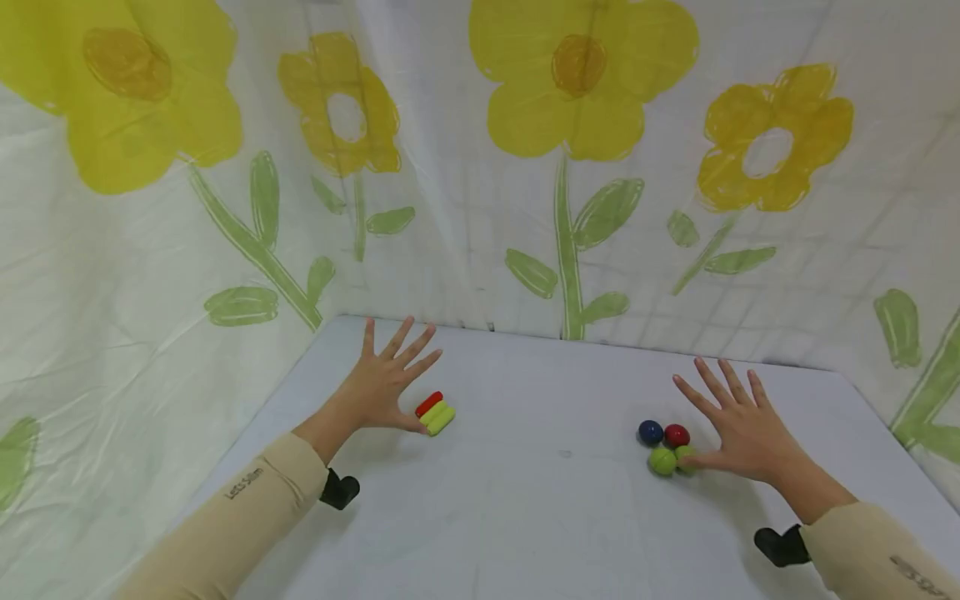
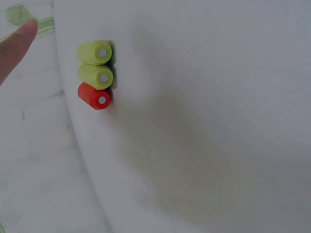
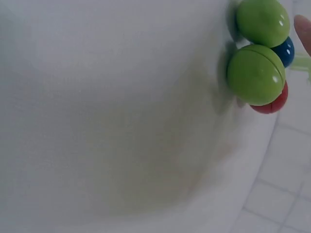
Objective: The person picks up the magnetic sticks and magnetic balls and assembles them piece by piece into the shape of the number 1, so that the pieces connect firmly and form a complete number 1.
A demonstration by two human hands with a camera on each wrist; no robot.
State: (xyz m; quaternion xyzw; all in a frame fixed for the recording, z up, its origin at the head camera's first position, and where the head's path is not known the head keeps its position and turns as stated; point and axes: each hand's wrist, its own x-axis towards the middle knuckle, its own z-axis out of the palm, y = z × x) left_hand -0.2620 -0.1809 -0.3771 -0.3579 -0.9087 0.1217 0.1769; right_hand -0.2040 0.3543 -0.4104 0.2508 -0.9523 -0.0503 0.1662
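Above the left part of the white table, my left hand (image 1: 375, 390) is spread with its fingers straight. Its thumb tip is close to two yellow-green rods (image 1: 442, 419) and a red rod (image 1: 429, 404) lying side by side. The left wrist view shows a grey metallic dot on the end of each rod. At the right, my right hand (image 1: 753, 437) is also spread, thumb overlapping one green ball (image 1: 686, 457) in the head view; contact cannot be told. Against it cluster a second green ball (image 1: 662, 461), a dark blue ball (image 1: 650, 432) and a red ball (image 1: 677, 436).
A white sheet (image 1: 442, 208) painted with yellow flowers hangs behind and beside the white tabletop (image 1: 525, 500). The table's back edge meets it. A black wrist mount (image 1: 340, 490) sits under the left wrist, another black mount (image 1: 782, 547) under the right.
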